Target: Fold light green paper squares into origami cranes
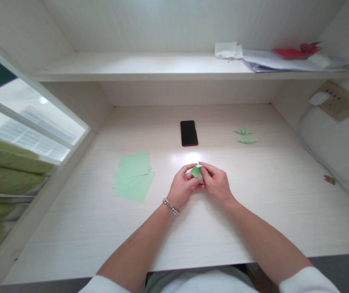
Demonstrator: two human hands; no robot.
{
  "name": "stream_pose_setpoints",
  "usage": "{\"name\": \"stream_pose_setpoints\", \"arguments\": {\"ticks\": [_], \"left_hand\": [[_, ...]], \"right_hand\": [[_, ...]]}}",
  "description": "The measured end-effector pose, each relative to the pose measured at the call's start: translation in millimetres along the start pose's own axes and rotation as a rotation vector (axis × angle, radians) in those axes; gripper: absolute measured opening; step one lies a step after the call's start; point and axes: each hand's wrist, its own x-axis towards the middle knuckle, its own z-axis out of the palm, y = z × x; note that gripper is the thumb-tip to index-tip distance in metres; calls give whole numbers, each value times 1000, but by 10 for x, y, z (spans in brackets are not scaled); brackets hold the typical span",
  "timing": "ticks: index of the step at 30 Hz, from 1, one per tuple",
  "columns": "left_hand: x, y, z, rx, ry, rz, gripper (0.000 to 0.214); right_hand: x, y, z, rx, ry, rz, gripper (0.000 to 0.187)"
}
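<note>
My left hand (183, 187) and my right hand (215, 182) meet over the middle of the desk (254, 203). Both pinch a small folded piece of green paper (197, 171), which sticks out between the fingertips. The fingers of both hands are closed round it. A metal bracelet (171, 206) sits on my left wrist. To the left of my hands lies a loose stack of green paper sheets (134, 176). Two finished green paper figures (245, 136) rest on the desk at the far right.
A black phone (188, 132) lies flat beyond my hands. The shelf (138, 67) above holds white papers (272, 61), a crumpled tissue and a red item. A socket panel with a white plug (319, 98) and cable is on the right wall. A window is at left.
</note>
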Motion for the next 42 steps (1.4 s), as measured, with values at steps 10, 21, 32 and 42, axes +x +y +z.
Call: {"name": "stream_pose_setpoints", "arguments": {"ticks": [10,21,32,42], "left_hand": [[21,-50,-29,17,-1,-4,63],[3,-27,-34,26,-40,15,73],[-5,-1,0,1,0,-2,60],[15,4,2,105,22,-39,52]], "right_hand": [[7,21,3,-12,-1,-1,33],[13,13,-2,11,10,-5,32],[14,37,17,18,-11,13,32],[67,-6,-84,-13,-126,2,26]]}}
